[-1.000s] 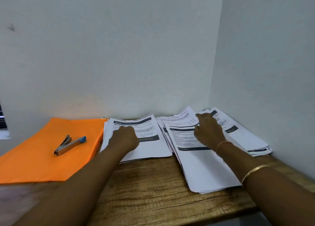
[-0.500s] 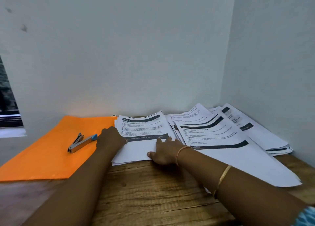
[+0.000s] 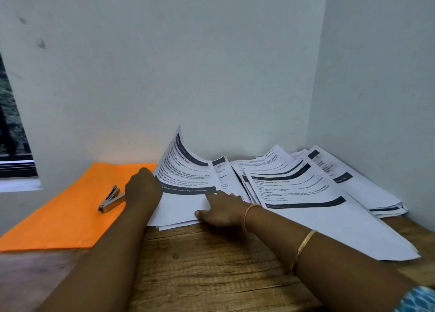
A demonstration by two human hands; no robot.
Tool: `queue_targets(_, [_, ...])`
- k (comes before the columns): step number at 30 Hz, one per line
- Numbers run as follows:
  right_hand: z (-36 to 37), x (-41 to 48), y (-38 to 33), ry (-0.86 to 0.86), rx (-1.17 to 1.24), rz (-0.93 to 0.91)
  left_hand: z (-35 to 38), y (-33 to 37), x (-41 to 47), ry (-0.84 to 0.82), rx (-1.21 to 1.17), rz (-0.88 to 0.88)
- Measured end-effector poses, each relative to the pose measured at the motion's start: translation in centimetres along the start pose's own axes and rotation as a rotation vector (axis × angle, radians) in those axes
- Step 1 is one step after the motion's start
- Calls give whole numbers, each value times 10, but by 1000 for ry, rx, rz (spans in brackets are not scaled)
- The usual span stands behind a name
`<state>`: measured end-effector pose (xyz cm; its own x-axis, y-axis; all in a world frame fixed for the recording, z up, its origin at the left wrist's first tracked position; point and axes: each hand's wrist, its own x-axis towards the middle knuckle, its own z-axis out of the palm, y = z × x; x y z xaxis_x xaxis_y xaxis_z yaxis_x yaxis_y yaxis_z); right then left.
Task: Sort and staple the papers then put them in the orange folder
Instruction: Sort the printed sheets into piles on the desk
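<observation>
My wooden table [image 3: 211, 269], in the wall corner.
On it I have an orange folder [image 3: 70, 217] at the left, a paper stack [image 3: 181, 210] touching its edge, and fanned papers [image 3: 329, 220] at the right.

- The back wall [image 3: 164, 64] is plain and pale, with a few small dark marks [image 3: 41, 44] high on the left.
- The right wall [image 3: 376, 76] meets it in a corner.
- A brown wooden table [image 3: 211, 264] sits in that corner.
- A window [image 3: 11, 123] shows at the far left edge — dark, with a pale sill [image 3: 18, 184] under it.
</observation>
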<state>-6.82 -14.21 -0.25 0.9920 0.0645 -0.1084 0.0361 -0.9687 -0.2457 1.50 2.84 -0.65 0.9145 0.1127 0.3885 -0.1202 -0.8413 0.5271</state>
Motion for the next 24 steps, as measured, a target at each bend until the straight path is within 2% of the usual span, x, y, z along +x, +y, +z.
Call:
queue_targets(6, [-11,16,15,220,442,-4,-7,10,-4,144,-158,-42])
queue_targets(9, [-28,18,27,302,726,45,-8,16,-4,139,-252,-78])
queue_targets(13, [-47,18,45,217,1226,206,-4,25,-6,64,-441,-131])
queue_targets(15, [-54,12,51,180,1403,221,-1,32,-11,17,-518,-118])
queue_targets(18, [-58,4,63,259,1308,303,7,37,-16,-63,-468,-7])
queue_targets(20, [-60,3,72,340,1263,362,13,34,-14,-91,-308,51])
queue_targets(24, [-67,1,89,497,1220,457,22,19,-9,-111,11,48])
